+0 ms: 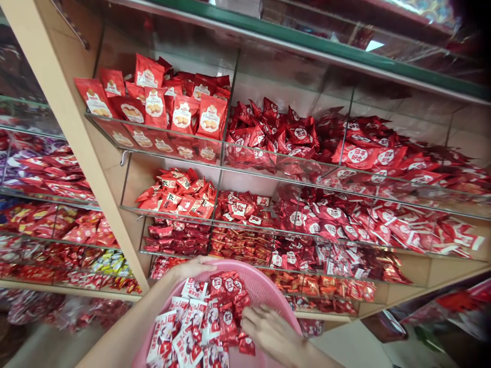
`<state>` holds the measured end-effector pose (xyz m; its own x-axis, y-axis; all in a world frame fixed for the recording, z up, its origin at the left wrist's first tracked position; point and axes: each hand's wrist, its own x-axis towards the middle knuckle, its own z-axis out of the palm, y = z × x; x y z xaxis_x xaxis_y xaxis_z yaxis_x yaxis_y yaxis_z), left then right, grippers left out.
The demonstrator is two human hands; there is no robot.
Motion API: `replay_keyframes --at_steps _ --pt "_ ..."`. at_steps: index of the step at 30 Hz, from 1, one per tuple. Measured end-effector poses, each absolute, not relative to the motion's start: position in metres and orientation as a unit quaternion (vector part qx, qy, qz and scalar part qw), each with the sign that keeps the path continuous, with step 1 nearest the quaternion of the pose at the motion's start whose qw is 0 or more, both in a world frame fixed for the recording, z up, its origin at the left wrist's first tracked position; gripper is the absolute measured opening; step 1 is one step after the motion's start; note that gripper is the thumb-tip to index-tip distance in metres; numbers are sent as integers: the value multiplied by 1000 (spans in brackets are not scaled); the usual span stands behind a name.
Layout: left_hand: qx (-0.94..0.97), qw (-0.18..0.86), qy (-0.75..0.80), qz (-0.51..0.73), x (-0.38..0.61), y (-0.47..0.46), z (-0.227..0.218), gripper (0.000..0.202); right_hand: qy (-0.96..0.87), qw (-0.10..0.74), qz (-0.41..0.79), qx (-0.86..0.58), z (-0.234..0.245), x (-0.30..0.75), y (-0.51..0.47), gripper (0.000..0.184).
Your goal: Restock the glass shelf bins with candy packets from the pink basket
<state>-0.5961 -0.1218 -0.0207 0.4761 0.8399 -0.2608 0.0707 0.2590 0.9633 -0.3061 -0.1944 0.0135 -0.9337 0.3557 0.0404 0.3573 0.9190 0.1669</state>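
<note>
A pink plastic basket (268, 283) with a perforated wall is at the bottom centre. My left hand (195, 268) is closed over its far left rim. Inside lie white candy packets (187, 327) with red print on the left and small red candy packets (228, 306) with round white labels on the right. My right hand (266, 329) reaches into the basket's right side. Its fingers are curled together against the red packets; what they hold, if anything, is hidden. One small red packet (246, 343) lies just below those fingers.
Glass-fronted shelves (245, 171) rise ahead, split into bins of wrapped sweets. Red cookie packets (182, 115) fill the upper left bin. A wooden upright (82, 138) divides this unit from another on the left. Tiled floor (345, 347) shows at lower right.
</note>
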Motion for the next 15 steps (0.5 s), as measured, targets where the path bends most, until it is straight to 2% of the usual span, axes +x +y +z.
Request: replay_keyframes --at_steps 10,15 --pt "551 659 427 283 -596 -121 -18 54 -972 -56 -134 -186 1 -317 -190 11" --pt "574 632 441 277 -598 -121 -19 50 -965 -51 -147 -212 -9 -327 -193 14"
